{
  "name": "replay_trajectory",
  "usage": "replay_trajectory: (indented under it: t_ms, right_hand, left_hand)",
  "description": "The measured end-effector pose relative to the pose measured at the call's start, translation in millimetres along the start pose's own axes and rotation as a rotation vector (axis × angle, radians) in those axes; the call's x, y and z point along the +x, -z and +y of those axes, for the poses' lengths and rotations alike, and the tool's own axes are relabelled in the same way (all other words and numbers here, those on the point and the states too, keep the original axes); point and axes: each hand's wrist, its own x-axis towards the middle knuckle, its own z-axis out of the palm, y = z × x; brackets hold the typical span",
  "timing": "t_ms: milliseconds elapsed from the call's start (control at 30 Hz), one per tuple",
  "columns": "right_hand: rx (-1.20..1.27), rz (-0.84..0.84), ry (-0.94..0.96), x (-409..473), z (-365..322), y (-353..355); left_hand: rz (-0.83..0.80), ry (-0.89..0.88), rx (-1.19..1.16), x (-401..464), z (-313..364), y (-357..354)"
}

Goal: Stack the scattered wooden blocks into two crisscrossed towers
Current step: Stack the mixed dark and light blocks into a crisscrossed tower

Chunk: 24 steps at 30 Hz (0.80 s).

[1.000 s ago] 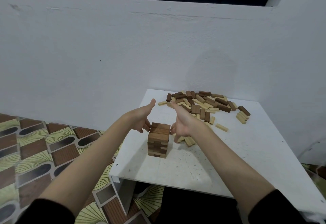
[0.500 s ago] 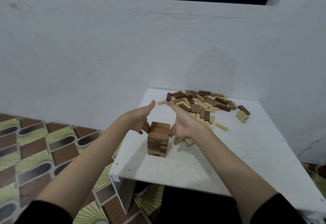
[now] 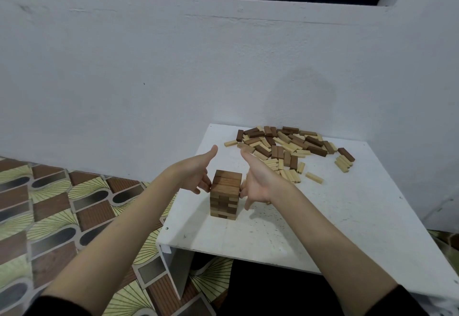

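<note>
— Starting from the left: what is the left hand doing?

— It stands edge-on beside the tower, thumb up, fingers straight and together, their tips touching the tower's upper left face. It pinches nothing.

— And the tower itself?

— It stands upright near the front left of the white table, a short crisscrossed stack of mostly dark blocks, squarely between the two palms.

— The right hand?

— It mirrors the other: thumb up, fingers straight and pointing downward, loosely together, tips at the tower's upper right face. Whether they press or only touch cannot be told. It holds no block.

— So what does the next move turn on?

— Probably on the loose blocks. They lie in a heap behind and to the right of the tower, toward the wall, well apart from the left hand and just beyond the right one. The right hand is plainly nearer. The blocks lie flat with their long axes every which way, so whichever is picked would need turning across the top layer's grain.

— How far along is it?

— By the look of it, early: one low tower being squared up, no second one begun.
</note>
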Motion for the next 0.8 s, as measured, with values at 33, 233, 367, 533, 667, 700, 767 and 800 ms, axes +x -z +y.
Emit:
replay_trajectory:
  t_ms: [33, 233, 367, 533, 667, 700, 767, 800]
  right_hand:
    - [0.000, -0.002, 0.004, -0.1, 0.2, -0.5]
    - [0.001, -0.015, 0.020, -1.8, -0.6, 0.1]
    - [0.008, -0.015, -0.001, 6.0, -1.4, 4.2]
    - [-0.171, 0.147, 0.094, 34.6, 3.7, 35.4]
    - [-0.255, 0.338, 0.266, 44.9, 13.2, 72.6]
    - [-0.263, 0.378, 0.298, 48.4, 17.0, 83.6]
    - [-0.293, 0.462, 0.355, 54.7, 26.5, 104.2]
    - [-0.335, 0.512, 0.386, 57.5, 32.2, 113.8]
  left_hand:
    - [-0.003, 0.000, -0.002, 0.3, -0.4, 0.5]
    - [-0.023, 0.004, -0.009, 2.7, 0.8, 0.4]
    - [0.018, -0.026, 0.054, -1.4, 2.7, -1.2]
    - [0.276, -0.291, 0.197, 5.2, 12.5, -18.4]
    - [0.416, -0.568, 0.160, 17.5, 18.2, -48.3]
    - [0.424, -0.620, 0.143, 20.2, 19.9, -60.1]
    - [0.418, -0.679, 0.129, 28.6, 22.0, -86.3]
    - [0.411, -0.690, 0.136, 35.2, 21.6, -99.1]
